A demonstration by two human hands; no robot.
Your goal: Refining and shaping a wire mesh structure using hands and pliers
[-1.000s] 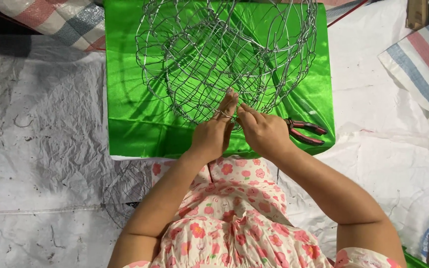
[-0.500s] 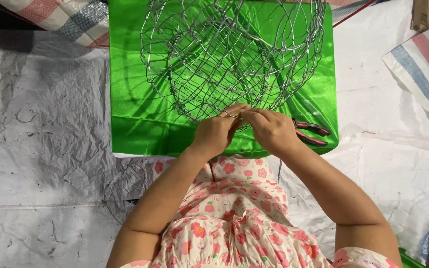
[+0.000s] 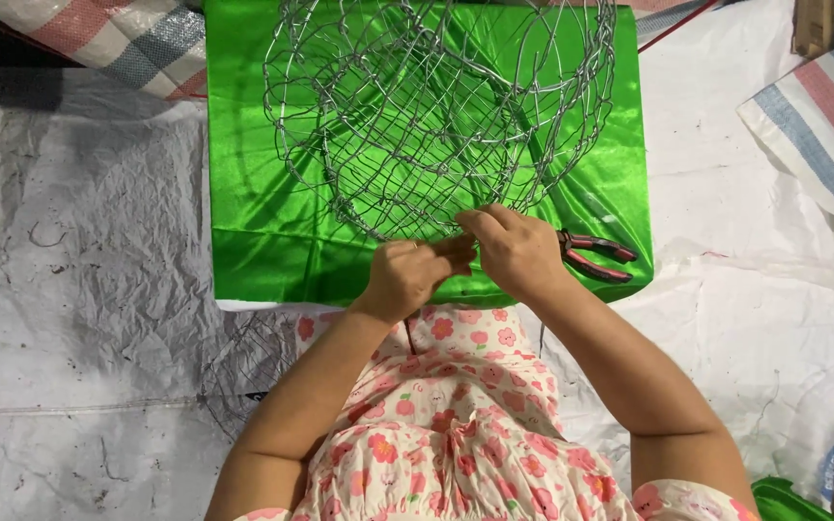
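A white plastic sheet (image 3: 89, 289) covers the floor, and a shiny green cloth (image 3: 272, 241) lies on it. On the cloth stands a round wire basket (image 3: 436, 106), made of thin silver wire. Both hands meet at its near rim. The left hand (image 3: 407, 278) is closed, its fingers pinching the wire at the rim. The right hand (image 3: 514, 249) is also curled, with fingertips on the same wire, touching the left hand. Pliers (image 3: 596, 259) with red handles lie on the cloth just beside the right hand. Striped sacks (image 3: 822, 106) lie at the corners.
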